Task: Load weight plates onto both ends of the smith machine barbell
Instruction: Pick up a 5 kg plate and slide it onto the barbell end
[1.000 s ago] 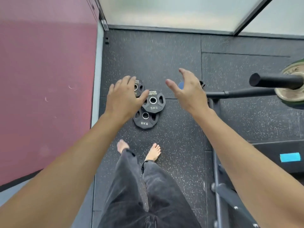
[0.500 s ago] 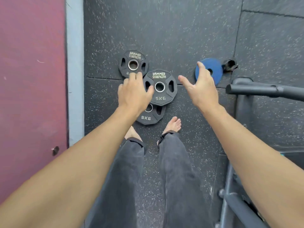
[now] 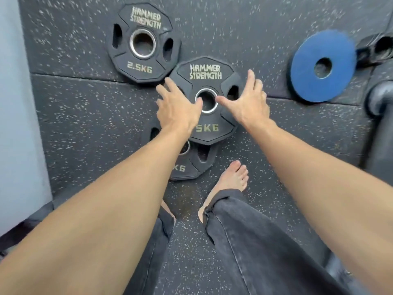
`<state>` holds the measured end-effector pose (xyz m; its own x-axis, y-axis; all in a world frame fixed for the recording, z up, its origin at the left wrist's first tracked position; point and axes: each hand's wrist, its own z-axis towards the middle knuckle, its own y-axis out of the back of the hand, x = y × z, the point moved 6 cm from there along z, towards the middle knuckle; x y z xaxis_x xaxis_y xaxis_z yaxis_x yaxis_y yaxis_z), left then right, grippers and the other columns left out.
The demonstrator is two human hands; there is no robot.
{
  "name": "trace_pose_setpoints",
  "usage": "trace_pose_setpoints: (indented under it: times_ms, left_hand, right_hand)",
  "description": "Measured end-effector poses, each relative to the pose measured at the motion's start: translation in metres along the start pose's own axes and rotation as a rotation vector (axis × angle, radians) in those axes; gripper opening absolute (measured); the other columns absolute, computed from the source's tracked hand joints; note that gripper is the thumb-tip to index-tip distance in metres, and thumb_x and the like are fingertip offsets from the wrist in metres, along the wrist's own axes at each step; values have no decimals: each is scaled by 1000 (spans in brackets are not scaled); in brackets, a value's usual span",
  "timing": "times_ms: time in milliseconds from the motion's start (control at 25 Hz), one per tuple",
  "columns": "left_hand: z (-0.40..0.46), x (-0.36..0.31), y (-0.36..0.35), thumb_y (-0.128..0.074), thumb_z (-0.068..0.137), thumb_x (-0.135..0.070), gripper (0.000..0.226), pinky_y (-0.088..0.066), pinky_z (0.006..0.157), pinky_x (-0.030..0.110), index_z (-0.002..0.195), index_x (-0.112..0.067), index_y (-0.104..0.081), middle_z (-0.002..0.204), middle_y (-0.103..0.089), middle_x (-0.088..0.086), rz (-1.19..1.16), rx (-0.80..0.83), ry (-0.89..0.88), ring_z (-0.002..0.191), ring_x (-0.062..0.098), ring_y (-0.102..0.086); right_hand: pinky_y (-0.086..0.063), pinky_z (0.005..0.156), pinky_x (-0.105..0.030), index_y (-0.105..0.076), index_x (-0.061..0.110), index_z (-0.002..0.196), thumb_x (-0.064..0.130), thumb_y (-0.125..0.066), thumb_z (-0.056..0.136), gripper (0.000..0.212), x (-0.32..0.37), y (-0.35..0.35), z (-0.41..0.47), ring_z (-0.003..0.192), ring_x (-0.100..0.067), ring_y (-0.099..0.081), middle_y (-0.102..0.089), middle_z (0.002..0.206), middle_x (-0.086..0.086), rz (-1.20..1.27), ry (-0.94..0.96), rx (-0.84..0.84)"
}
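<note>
Black plates on the floor: three. One marked 2.5KG (image 3: 143, 43); one marked 5KG (image 3: 207, 99), lying partly on a third black plate (image 3: 191, 162) whose marking is partly hidden. Blue disc (image 3: 322, 66): one. Black collar-like item (image 3: 376, 48) beside the disc: one, blurred. Hands in view: two, left hand (image 3: 177, 105) and right hand (image 3: 247, 101). Bare feet: two.

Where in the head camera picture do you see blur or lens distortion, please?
Head view: the blue plate and floor specks at the top are smeared by motion blur; the 5 kg plate lettering stays readable; both forearms balloon toward the bottom edge from wide-angle distortion; lighting is soft, without glare or hard shadows.
</note>
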<state>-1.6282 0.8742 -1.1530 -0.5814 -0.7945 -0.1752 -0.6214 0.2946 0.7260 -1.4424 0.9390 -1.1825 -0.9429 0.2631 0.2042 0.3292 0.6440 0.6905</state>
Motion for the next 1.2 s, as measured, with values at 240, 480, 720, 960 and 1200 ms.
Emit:
trace_pose_setpoints:
  times_ms: [240, 480, 720, 960, 1200]
  left_hand:
    - [37, 4, -28, -85, 68, -53, 119, -46, 97, 49, 155, -13, -14, 143, -34, 14, -41, -24, 127, 128, 36, -46]
    - [36, 7, -20, -90, 60, -42, 110, -47, 92, 44, 146, -18, -26, 134, -43, 17, -77, -56, 107, 120, 36, -51]
    - [-23, -2, 46, -92, 61, -41, 107, -46, 92, 43, 147, -23, -29, 134, -44, 19, -64, -61, 12, 117, 42, -55]
    - [-119, -52, 219, -90, 61, -47, 108, -43, 101, 43, 149, -27, -31, 131, -51, 19, -102, -195, -155, 117, 41, -56]
    - [-264, -138, 457, -87, 60, -52, 102, -41, 103, 42, 145, -27, -37, 129, -56, 14, -294, -383, -418, 118, 33, -57]
  right_hand:
    - [-42, 102, -47, -8, 18, 158, 67, -80, 67, 127, -2, -26, 28, 133, -41, -47, -29, 153, -16, 87, -95, 74]
    - [-44, 90, -38, -26, 12, 144, 48, -87, 63, 107, 4, -25, 21, 116, -41, -58, -43, 135, -20, 140, -169, -1]
    - [-38, 80, -38, -26, 17, 143, 54, -83, 63, 105, 10, 24, -62, 111, -39, -59, -52, 128, -17, 228, -173, -56]
    - [-39, 78, -36, -22, 24, 150, 60, -83, 63, 112, 76, 167, -175, 108, -35, -59, -53, 124, -14, 368, -94, -200]
    - [-38, 75, -31, -31, 26, 148, 66, -82, 62, 108, 168, 410, -338, 95, -28, -59, -54, 112, -9, 460, 107, -560]
